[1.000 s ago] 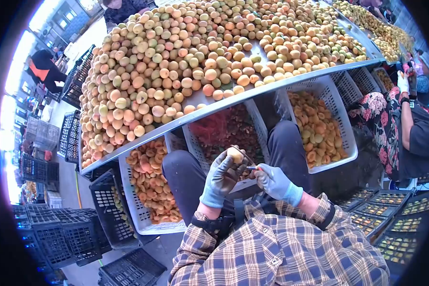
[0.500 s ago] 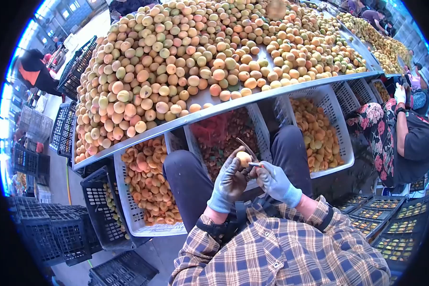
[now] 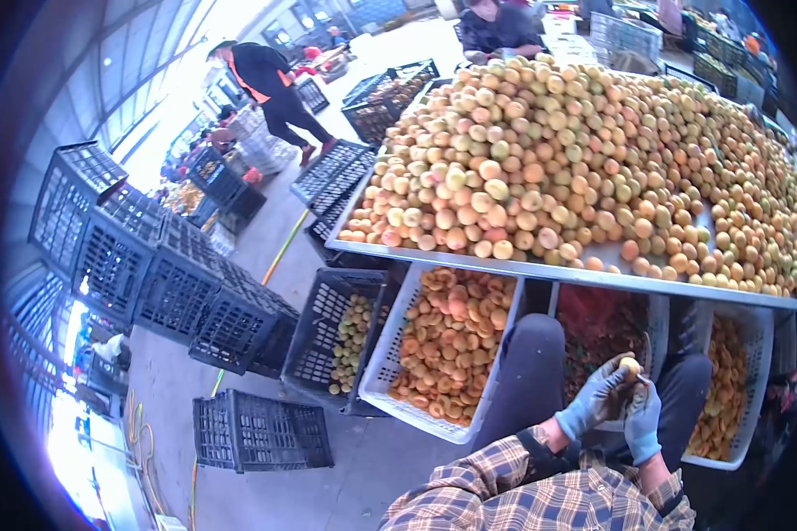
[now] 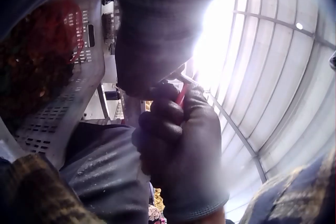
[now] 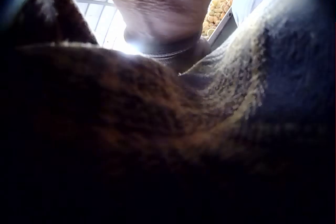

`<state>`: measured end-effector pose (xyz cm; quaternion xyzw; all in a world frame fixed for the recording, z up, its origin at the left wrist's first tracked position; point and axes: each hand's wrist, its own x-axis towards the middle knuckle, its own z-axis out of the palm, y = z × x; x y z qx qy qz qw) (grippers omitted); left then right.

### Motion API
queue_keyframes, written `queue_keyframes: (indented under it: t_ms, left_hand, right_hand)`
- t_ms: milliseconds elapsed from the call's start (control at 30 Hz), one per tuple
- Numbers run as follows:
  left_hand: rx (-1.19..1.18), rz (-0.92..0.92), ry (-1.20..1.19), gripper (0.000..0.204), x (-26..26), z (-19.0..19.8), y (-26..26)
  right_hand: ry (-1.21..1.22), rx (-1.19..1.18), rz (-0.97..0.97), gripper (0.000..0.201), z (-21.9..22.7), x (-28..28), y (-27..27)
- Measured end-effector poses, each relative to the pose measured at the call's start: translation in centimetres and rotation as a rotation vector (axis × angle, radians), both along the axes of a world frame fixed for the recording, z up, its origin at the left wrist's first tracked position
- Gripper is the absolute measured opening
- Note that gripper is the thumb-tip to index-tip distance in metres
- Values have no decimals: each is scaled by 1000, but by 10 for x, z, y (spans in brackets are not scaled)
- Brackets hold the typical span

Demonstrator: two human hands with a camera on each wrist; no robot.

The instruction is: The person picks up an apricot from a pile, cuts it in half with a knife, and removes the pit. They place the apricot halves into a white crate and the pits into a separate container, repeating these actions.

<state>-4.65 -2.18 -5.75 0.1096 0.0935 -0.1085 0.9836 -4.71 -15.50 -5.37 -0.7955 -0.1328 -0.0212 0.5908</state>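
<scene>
My gloved left hand holds a pale yellow apricot at its fingertips, over the gap between my knees. Close beside it, my gloved right hand grips a small knife with a slim blade pointing up past the fruit. In the left wrist view the knife's red handle shows between the curled fingers and thumb of the right hand, while the dark left glove hides the apricot. The right wrist view is mostly blocked by sleeve cloth.
A metal-edged table bears a large apricot heap. Below stand a white crate of apricot halves, another crate of halves and a black crate of greener fruit. Stacked black crates stand left; a person walks behind.
The head view has swung left, so the table and hands now appear farther right. The left hand keeps the apricot and the right hand keeps the knife, both still close together.
</scene>
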Motion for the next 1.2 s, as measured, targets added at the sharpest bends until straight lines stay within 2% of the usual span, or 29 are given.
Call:
queue_keyframes:
  t_ms: [33,67,100,133,200,233,300,367,400,467,533,567,600,633,700,733,800,867,900,933,1000,1033,1133,1200]
  left_hand:
    - [-10,6,3,38,0,2,-1]
    - [-25,11,7,39,-1,3,-2]
    - [-57,-30,-20,39,-2,0,-3]
    - [-120,-62,77,39,1,-13,-7]
    - [-171,-17,-96,34,2,-31,-9]
    - [-169,-16,-102,34,2,-21,-7]
    - [-29,144,84,31,-1,-6,-5]
    - [-47,161,61,31,3,-16,-5]
    - [-69,171,38,31,2,-17,-6]
    - [-69,192,90,28,4,-20,-8]
    - [-69,137,41,20,4,-16,-4]
    - [72,71,6,13,7,-13,3]
    - [73,50,124,16,6,8,5]
    - [206,101,120,16,10,-3,4]
    - [386,130,21,15,13,17,9]
    - [275,89,45,17,19,-5,8]
    - [302,210,57,19,13,-28,11]
    - [13,116,181,26,9,-24,12]
    - [-11,73,151,34,6,-9,11]
    - [-42,31,127,37,5,-3,11]
    - [-114,-7,176,39,5,-5,12]
    - [-148,-29,179,38,4,-3,12]
    - [-157,-32,186,37,-1,10,10]
    - [-161,-24,180,36,-4,11,7]
  right_hand:
    - [105,124,-20,30,-4,2,6]
    - [102,133,-2,30,-2,3,7]
    - [337,283,64,30,11,1,5]
    - [573,427,126,32,18,0,6]
    - [569,452,80,34,8,3,11]
    - [520,368,91,32,0,7,8]
    - [471,284,106,31,-1,11,12]
    - [-216,-119,-28,29,17,11,29]
    - [-209,-121,-27,29,21,12,29]
    - [-73,-340,41,28,25,13,23]
    - [-102,-479,22,18,11,18,23]
    - [-139,-602,-7,14,6,21,19]
    - [-110,-751,-19,23,11,23,21]
    - [-231,-798,-45,24,20,24,23]
    - [-500,-710,-82,16,32,31,19]
    - [-533,-696,-118,11,33,34,14]
    - [-389,-746,-210,13,42,34,2]
    - [-211,-631,-135,19,54,26,-7]
    - [-85,-544,-63,26,55,21,-10]
    - [40,-362,35,29,54,16,-12]
    - [184,-83,150,31,54,2,-13]
    - [302,-26,175,31,60,-5,-13]
    - [232,-97,192,34,54,-14,-13]
    - [269,-131,188,35,56,-16,-13]
